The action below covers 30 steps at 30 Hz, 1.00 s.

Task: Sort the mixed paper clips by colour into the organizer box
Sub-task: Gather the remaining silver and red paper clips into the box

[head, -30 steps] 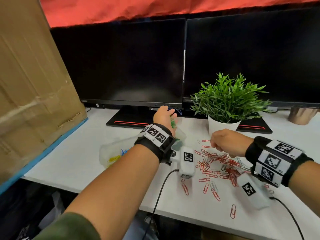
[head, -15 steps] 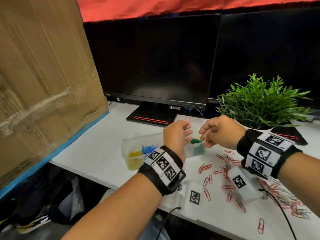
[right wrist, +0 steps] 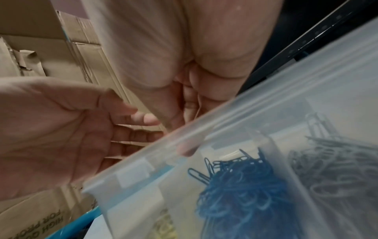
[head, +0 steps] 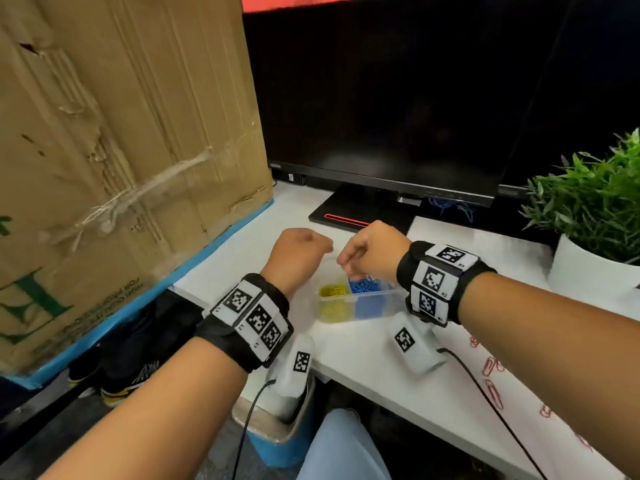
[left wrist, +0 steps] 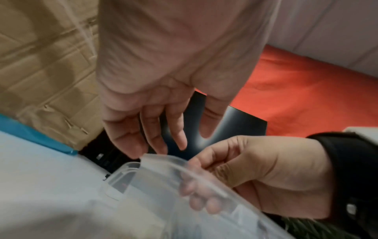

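The clear organizer box [head: 346,308] stands on the white desk with yellow clips [head: 331,292] and blue clips [head: 367,285] in separate compartments. My right hand [head: 349,268] hangs over its far side. In the left wrist view its fingers [left wrist: 206,203] curl round the edge of the box's clear lid [left wrist: 163,163]. My left hand [left wrist: 161,145] is beside it with relaxed, spread fingers, its tips close to the lid's tab and holding nothing. The right wrist view shows the blue clips [right wrist: 241,186], a darker pile [right wrist: 337,161] in the adjacent compartment and the left palm [right wrist: 61,129].
Loose red clips [head: 491,375] lie on the desk to the right. A large cardboard box [head: 121,150] stands at the left edge, a dark monitor [head: 398,98] with its stand behind, and a potted plant [head: 595,216] at the right.
Both hands moved from the green-clip end of the box to the yellow and blue end. The right hand now grips the lid, the left hand has relaxed, and the head view swung left.
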{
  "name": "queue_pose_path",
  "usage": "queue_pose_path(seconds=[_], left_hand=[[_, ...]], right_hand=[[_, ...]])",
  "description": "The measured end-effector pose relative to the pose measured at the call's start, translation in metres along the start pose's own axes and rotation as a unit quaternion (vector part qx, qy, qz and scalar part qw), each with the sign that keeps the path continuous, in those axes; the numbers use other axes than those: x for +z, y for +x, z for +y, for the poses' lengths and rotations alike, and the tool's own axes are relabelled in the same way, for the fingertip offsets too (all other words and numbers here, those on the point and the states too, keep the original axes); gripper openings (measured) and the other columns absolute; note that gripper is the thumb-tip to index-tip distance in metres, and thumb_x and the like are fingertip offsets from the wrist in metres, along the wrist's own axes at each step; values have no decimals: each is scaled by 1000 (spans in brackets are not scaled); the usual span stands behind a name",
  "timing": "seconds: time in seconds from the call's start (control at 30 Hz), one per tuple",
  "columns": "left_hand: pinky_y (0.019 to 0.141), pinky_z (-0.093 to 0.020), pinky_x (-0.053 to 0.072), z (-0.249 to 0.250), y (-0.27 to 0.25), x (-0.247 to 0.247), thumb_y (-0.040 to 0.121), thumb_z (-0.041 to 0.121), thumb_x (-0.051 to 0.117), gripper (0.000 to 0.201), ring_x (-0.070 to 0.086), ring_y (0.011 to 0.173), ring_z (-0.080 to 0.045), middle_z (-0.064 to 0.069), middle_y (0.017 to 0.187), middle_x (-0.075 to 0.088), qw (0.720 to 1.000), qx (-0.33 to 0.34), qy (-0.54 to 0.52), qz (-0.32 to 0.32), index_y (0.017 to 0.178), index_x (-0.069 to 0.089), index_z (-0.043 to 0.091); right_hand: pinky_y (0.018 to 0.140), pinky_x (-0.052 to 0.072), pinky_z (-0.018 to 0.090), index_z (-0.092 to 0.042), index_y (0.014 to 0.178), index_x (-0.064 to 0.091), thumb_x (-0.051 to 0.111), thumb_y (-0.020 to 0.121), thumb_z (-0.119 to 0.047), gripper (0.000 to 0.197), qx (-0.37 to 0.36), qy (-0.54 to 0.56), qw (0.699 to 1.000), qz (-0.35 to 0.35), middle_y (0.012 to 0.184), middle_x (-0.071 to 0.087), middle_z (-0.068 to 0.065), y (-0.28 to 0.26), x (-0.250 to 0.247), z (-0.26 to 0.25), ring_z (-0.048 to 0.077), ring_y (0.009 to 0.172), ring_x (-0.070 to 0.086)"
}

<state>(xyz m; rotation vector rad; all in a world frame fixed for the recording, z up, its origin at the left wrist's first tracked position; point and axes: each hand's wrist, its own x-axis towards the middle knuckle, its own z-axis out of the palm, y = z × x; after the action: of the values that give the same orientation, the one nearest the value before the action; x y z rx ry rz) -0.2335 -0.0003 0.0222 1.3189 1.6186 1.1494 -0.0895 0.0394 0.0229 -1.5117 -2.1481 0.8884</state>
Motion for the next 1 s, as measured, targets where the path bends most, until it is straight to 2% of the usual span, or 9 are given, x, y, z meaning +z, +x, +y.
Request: queue_pose_path(seconds=[0.07, 0.27, 0.4, 0.5, 0.63, 0.73, 0.87, 0.93, 1.0], left_hand=[[70, -18, 43, -6, 1, -1, 84, 19, 66, 25, 58, 89, -11, -2, 101, 66, 996, 18, 79, -37, 106, 68, 8], [83, -22, 41, -25, 4, 3, 68, 35, 83, 66, 50, 108, -10, 4, 128, 50, 973, 26, 211, -91, 126, 58, 16], [74, -19, 40, -27, 3, 12, 66, 36, 85, 69, 50, 104, -10, 5, 126, 51, 975, 39, 200, -94, 126, 57, 16], [75, -20, 39, -26, -1, 22, 67, 38, 84, 69, 49, 105, -11, 4, 127, 51, 973, 54, 205, -95, 126, 57, 15], [75, -23, 39, -22, -6, 37, 68, 41, 82, 67, 50, 104, -12, 2, 127, 52, 969, 66, 220, -91, 126, 58, 15], [80, -28, 42, -15, -14, 46, 72, 38, 80, 63, 52, 104, -15, -1, 127, 55, 967, 69, 225, -96, 127, 58, 16], [83, -32, 43, 6, -41, 68, 75, 24, 78, 44, 55, 101, -24, -4, 120, 58, 930, 227, 287, -24, 117, 65, 18], [81, -30, 43, 18, -61, 85, 75, 20, 78, 38, 56, 98, -20, 2, 115, 59, 915, 296, 270, -56, 112, 66, 24], [74, -24, 45, 28, -80, 102, 74, 30, 79, 39, 58, 89, -10, 11, 106, 60, 907, 281, 273, -157, 110, 62, 29]], right_hand=[[73, 59, 24, -19, 80, 74, 66, 78, 9, 29, -7, -1, 1000, -11, 79, 74, 6, 1, 3, 0, 12, 71, 71], [68, 60, 30, -17, 84, 73, 54, 86, 6, 30, -1, -43, 999, 20, 81, 72, 3, -18, -24, 18, 17, 69, 69], [62, 44, 3, -18, 91, 75, 58, 87, -4, 22, -1, -177, 984, 17, 82, 70, -5, -55, -60, 44, 4, 66, 60], [68, 42, 11, -19, 97, 75, 57, 88, -7, 24, 16, -245, 968, 42, 96, 71, -5, -90, -87, 70, 9, 85, 61], [75, 41, 19, -21, 98, 75, 60, 86, -8, 22, 76, -262, 957, 99, 101, 71, -3, -140, -122, 117, 10, 84, 58], [75, 40, 20, -20, 104, 73, 62, 88, -13, 21, 155, -294, 940, 80, 108, 70, 0, -179, -142, 148, 12, 87, 58], [92, 38, 23, -21, 133, 53, 58, 94, -28, 41, 289, -332, 898, -6, 134, 53, 1, -220, -156, 181, 19, 118, 52], [90, 45, 26, -20, 141, 44, 53, 96, -28, 47, 344, -298, 890, -4, 140, 46, 3, -234, -162, 192, 22, 111, 53], [87, 52, 29, -19, 143, 41, 54, 95, -25, 50, 373, -263, 890, -6, 143, 42, 5, -245, -164, 200, 21, 100, 53]])
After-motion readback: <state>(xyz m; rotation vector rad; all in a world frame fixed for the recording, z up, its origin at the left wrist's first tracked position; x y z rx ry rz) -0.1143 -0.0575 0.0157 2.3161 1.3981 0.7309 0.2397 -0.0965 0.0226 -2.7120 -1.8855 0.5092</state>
